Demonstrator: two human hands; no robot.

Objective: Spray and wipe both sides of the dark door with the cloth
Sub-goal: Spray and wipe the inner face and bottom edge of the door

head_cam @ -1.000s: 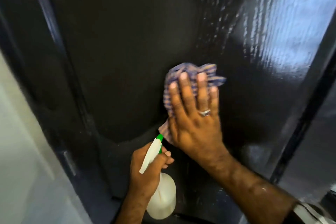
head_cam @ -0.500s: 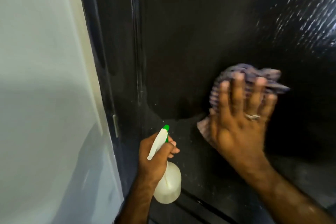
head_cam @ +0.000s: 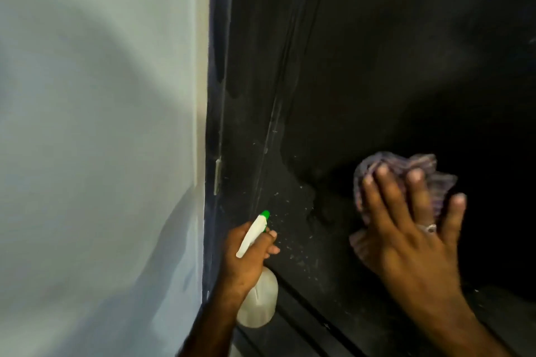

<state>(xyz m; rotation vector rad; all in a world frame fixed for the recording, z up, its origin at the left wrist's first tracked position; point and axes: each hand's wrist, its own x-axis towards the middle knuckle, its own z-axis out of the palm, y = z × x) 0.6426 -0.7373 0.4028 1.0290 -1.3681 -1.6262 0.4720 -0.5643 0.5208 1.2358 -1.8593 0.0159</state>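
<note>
Pale grey wall [head_cam: 95, 124] fills the left of the view, and hard against it runs the dark frame with a small metal hinge [head_cam: 218, 175] on its edge. Moving right, the left hand [head_cam: 246, 258] is wrapped round the neck of the spray bottle [head_cam: 256, 303], fingers curled about the trigger, green-tipped nozzle aimed up at the dark door [head_cam: 391, 66]. Fine droplets speckle the panel just beside that nozzle, so this patch looks freshly wetted. Further right, the right hand [head_cam: 412, 229] has its fingers spread flat, pressing the bunched, striped cloth [head_cam: 403, 177] against the door's lower panel; a ring shows on one finger. The two hands are well apart, bottle low by the hinge side, cloth out toward the middle.

Wiping is the step in hand, I'd say, on this one face of the door. Next call, by my reckoning: sweep the cloth left across the speckled area toward the hinge edge, keeping firm flat pressure, and hold the bottle clear. The other face of the door is out of sight, so how much remains there I cannot tell.
</note>
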